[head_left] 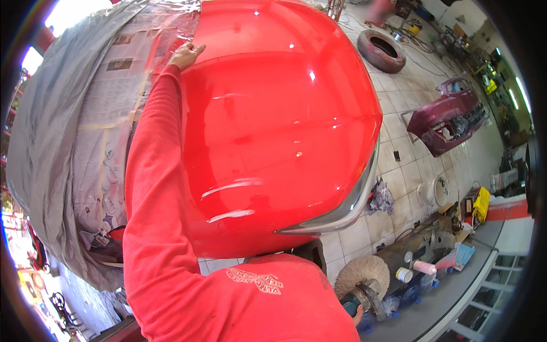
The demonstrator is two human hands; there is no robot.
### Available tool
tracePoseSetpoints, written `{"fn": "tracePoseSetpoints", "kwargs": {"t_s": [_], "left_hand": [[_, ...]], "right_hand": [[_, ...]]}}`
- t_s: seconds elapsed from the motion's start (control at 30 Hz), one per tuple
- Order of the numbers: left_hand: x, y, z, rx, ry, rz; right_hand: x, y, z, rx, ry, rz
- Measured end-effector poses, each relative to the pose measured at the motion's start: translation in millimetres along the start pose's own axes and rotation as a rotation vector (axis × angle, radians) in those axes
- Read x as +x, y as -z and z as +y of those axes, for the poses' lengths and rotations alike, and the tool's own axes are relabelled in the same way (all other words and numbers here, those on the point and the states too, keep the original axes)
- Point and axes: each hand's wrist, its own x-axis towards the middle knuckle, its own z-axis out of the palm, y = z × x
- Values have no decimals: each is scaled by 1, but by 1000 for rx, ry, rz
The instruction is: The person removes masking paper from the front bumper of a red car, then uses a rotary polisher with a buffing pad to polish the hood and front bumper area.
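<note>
A glossy red car hood (268, 108) fills the middle of the view, with white smears of paste (231, 215) on its near part. My left hand (187, 55) reaches to the hood's far left, beside the masked edge. One finger stretches out over the red paint; the others are partly hidden, and I see nothing held. Low on the right, my right hand (358, 314) is mostly hidden behind my shirt, its fingers around a polisher (351, 305). The polisher's round, beige wool pad (362, 276) is off the hood, beside the car's front.
Grey sheeting (45, 148) and taped newspaper (91, 162) cover the car's left. On the tiled floor lie a tyre (382, 51), a maroon bumper (450, 119), a white bucket (437, 191) and a crumpled cloth (380, 199). Bottles and a pink roll (424, 267) sit along a bench at lower right.
</note>
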Motion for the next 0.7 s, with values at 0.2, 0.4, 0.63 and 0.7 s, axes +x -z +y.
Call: {"fn": "tracePoseSetpoints", "kwargs": {"t_s": [0.2, 0.4, 0.63, 0.7], "left_hand": [[45, -45, 25, 202, 166, 6], [98, -140, 133, 457, 313, -27], [134, -309, 367, 479, -55, -24], [111, -333, 424, 496, -271, -152]], "right_hand": [[12, -78, -59, -73, 84, 181], [26, -139, -133, -123, 44, 336], [30, -178, -206, -128, 2, 445], [33, -185, -225, -145, -15, 461]]}}
